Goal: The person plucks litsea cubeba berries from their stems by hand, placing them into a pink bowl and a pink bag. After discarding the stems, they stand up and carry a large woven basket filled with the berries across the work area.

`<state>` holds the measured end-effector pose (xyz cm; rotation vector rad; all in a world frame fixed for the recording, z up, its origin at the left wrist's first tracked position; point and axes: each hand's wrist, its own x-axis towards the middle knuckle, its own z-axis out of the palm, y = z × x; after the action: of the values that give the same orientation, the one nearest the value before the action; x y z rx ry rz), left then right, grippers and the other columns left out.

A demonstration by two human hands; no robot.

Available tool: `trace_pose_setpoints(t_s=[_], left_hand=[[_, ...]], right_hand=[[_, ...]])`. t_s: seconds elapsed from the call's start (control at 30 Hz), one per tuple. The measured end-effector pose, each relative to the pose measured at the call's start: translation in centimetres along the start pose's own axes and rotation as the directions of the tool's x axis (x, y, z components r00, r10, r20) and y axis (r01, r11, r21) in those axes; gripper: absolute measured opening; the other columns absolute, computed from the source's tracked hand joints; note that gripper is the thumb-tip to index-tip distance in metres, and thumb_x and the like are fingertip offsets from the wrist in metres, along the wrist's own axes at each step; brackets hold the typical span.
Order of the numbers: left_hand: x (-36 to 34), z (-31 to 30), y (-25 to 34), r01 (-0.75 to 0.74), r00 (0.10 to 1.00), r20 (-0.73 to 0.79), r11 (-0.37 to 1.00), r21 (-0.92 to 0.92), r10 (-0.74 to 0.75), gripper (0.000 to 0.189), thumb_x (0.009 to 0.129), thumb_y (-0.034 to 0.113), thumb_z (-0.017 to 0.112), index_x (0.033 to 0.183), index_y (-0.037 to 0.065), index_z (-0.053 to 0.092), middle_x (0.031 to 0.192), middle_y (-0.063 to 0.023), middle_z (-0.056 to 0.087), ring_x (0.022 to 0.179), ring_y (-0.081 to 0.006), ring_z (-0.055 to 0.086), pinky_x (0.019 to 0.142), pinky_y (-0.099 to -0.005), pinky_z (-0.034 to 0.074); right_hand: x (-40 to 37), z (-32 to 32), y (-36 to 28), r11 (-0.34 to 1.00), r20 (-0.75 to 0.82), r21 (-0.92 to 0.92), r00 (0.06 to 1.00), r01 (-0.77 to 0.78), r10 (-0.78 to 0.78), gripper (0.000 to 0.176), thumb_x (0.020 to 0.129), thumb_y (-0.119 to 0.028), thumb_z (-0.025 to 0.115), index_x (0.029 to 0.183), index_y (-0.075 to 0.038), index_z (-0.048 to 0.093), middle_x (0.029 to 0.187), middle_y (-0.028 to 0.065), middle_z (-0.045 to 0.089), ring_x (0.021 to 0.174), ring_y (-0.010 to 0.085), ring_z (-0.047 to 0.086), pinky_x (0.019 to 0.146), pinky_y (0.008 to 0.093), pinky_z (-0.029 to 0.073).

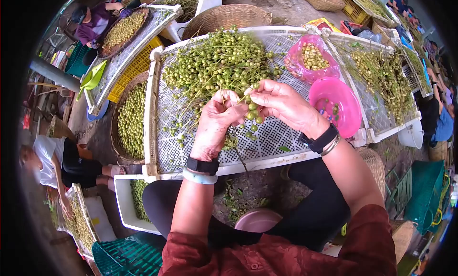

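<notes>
I hold 2 hands over the tray (281, 141): the left hand (217, 121) is clenched on the berry sprig (253, 114), whose stem runs down toward me; the right hand (286, 104) pinches its berries in its fingers, so they lie between both hands.
</notes>
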<state>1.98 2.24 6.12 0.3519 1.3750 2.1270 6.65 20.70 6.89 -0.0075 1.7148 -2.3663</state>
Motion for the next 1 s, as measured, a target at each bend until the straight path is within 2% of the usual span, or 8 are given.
trace_pose_setpoints(t_s=[0.2,0.33,0.43,0.47,0.57,0.8,0.9,1.0], left_hand=[[0.4,0.4,-0.8,-0.053,0.994,-0.09,0.989,0.14,0.066,0.011,0.086,0.015,0.068,0.091,0.007,0.061,0.078,0.0052,0.059,0.069,-0.0029,0.051,0.062,-0.0186,0.04],[0.8,0.5,-1.2,-0.012,0.986,-0.166,0.997,0.074,0.024,0.013,0.09,0.019,0.063,0.089,0.006,0.063,0.078,0.003,0.062,0.065,-0.0033,0.051,0.061,-0.0189,0.041],[1.5,0.1,-2.1,-0.024,0.992,-0.118,0.993,0.117,0.038,0.015,0.091,0.021,0.06,0.091,0.006,0.061,0.076,0.003,0.06,0.062,-0.0035,0.049,0.058,-0.018,0.04],[1.5,0.2,-2.0,-0.011,0.992,-0.126,0.992,0.127,0.027,0.015,0.092,0.02,0.058,0.092,0.005,0.059,0.075,0.0026,0.059,0.062,-0.0041,0.049,0.058,-0.0184,0.04],[1.2,-0.2,-1.5,0.053,0.995,-0.095,0.973,0.227,-0.032,0.013,0.093,0.018,0.056,0.094,0.005,0.058,0.073,0.0026,0.057,0.062,-0.0041,0.049,0.058,-0.0188,0.041],[1.4,0.2,-1.7,-0.002,0.994,-0.094,0.885,0.465,0.052,0.015,0.091,0.016,0.059,0.088,0.002,0.059,0.07,0.0029,0.057,0.059,-0.0036,0.048,0.05,-0.0195,0.038],[1.2,0.2,-1.0,0.049,0.997,-0.082,0.753,0.656,0.007,0.017,0.09,0.017,0.059,0.083,0.001,0.061,0.069,0.0023,0.058,0.061,-0.0046,0.05,0.052,-0.0208,0.039],[1.5,-0.3,-2.5,0.027,0.992,-0.118,0.872,0.489,0.036,0.015,0.089,0.015,0.06,0.081,0.003,0.062,0.068,0.005,0.054,0.06,-0.0037,0.044,0.052,-0.0208,0.035]], right_hand=[[0.6,-0.3,0.6,0.991,-0.011,0.133,1.0,-0.005,0.007,0.021,0.096,-0.02,0.051,0.103,0.0,0.056,0.093,0.007,0.06,0.074,0.0138,0.061,0.066,0.0309,0.054],[0.9,0.1,1.4,0.977,-0.118,0.209,0.991,-0.035,0.061,0.027,0.097,-0.027,0.048,0.104,-0.002,0.056,0.087,0.0048,0.057,0.072,0.0129,0.06,0.064,0.0303,0.054],[1.1,-0.4,1.8,0.951,0.013,0.283,0.992,-0.124,0.125,0.028,0.097,-0.029,0.049,0.103,-0.003,0.056,0.084,0.0032,0.057,0.07,0.0113,0.059,0.06,0.0284,0.053],[1.1,-0.2,1.7,0.956,0.012,0.273,0.994,-0.108,0.108,0.026,0.095,-0.027,0.052,0.102,-0.003,0.056,0.081,0.0025,0.058,0.065,0.0093,0.058,0.056,0.0257,0.052],[1.2,-0.1,2.0,0.997,-0.014,-0.06,0.999,0.048,-0.049,0.021,0.093,-0.021,0.057,0.102,-0.001,0.056,0.079,0.0029,0.058,0.06,0.0083,0.056,0.054,0.0221,0.05],[1.4,-0.5,1.9,0.941,-0.107,-0.335,0.99,0.046,-0.087,0.012,0.089,-0.007,0.059,0.097,0.0,0.055,0.072,0.0034,0.057,0.055,0.0081,0.055,0.046,0.0221,0.048],[1.7,-1.3,2.2,0.949,-0.063,-0.313,0.997,0.031,-0.053,0.013,0.091,-0.008,0.056,0.101,-0.001,0.054,0.074,0.0023,0.058,0.058,0.0081,0.057,0.049,0.021,0.048],[1.4,-1.0,1.5,0.982,-0.074,-0.181,0.997,-0.044,0.031,0.014,0.091,-0.01,0.055,0.101,0.0,0.054,0.07,0.0024,0.057,0.055,0.0081,0.056,0.048,0.0209,0.048]])
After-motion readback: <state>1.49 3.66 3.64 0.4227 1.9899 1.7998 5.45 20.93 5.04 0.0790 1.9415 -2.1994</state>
